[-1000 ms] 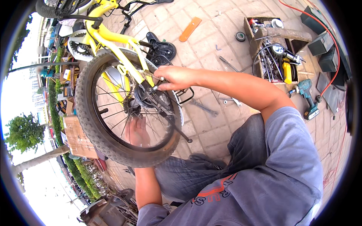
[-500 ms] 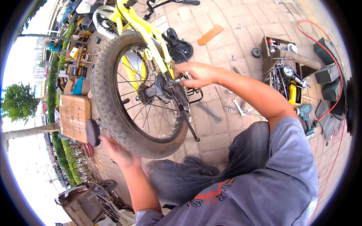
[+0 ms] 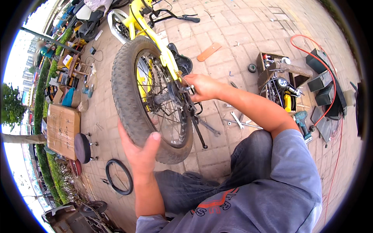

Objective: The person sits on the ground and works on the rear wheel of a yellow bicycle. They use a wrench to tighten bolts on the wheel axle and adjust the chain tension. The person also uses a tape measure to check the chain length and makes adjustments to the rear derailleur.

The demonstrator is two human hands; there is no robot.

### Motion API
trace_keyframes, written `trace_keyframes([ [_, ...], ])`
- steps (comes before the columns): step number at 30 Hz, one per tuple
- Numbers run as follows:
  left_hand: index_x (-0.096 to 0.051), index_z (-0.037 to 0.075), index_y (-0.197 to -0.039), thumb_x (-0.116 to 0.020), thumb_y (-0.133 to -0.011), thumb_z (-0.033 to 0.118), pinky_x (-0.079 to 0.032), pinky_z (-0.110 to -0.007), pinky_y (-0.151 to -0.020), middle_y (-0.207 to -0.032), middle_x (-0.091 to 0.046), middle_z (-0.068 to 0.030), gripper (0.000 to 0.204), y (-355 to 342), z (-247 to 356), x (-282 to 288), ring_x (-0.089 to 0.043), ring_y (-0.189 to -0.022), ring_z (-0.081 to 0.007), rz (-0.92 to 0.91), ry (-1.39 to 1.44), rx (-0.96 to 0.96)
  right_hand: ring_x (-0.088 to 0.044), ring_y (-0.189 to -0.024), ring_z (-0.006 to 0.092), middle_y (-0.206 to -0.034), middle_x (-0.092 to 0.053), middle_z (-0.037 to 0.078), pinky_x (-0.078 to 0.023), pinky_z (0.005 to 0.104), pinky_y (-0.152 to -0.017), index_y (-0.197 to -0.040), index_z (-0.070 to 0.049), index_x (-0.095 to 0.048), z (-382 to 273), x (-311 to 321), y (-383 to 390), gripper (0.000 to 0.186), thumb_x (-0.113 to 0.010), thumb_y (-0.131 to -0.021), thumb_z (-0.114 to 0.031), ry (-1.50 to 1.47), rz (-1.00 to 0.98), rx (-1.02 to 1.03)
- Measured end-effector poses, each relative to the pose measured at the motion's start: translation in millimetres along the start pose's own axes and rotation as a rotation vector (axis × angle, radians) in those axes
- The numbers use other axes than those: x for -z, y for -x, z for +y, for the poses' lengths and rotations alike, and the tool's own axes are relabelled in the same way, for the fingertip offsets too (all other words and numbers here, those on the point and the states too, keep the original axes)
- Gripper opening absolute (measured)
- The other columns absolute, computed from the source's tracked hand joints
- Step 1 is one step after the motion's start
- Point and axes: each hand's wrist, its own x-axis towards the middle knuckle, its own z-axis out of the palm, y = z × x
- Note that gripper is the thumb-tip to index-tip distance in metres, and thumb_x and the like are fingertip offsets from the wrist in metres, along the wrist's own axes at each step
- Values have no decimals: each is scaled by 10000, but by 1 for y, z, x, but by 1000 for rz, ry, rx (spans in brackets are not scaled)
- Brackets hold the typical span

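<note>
A yellow bicycle frame (image 3: 158,40) lies upside down or tipped over, with its fat knobbly tire (image 3: 130,93) facing me. My left hand (image 3: 140,153) wraps the tire's lower left side, thumb over the near tread and fingers partly hidden behind it. At the wheel's hub side, my right hand (image 3: 204,87) is closed by the frame end, next to a short piece of chain (image 3: 189,82); its fingertips are hidden, so what it grips is unclear. Spokes (image 3: 161,116) and a black kickstand (image 3: 200,134) show beneath.
To the right stand a wooden toolbox (image 3: 268,79), dark boxes (image 3: 320,79), an orange hose (image 3: 311,38) and a cordless drill (image 3: 303,126). Wrenches (image 3: 236,119) lie on the bricks. At left are a cardboard box (image 3: 63,130), a round stool (image 3: 82,148) and a black tire ring (image 3: 119,176).
My left hand has come from beside the tire to grip it. The wheel has turned or tilted to a narrower view. My right hand stays by the hub.
</note>
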Motion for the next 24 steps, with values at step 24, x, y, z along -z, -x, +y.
trace_keyframes([
  [24,-366,-36,-1267,-699,-664,220,-441,-337,-774,-1022,-540,-159,735,-8,1,-5,-552,-856,-222,-13,-144,-103,-587,-766,378,-844,-573,160,-486,446,-649,-921,-20,-572,11,-5,2,315,-611,-641,-158,-59,34,89],
])
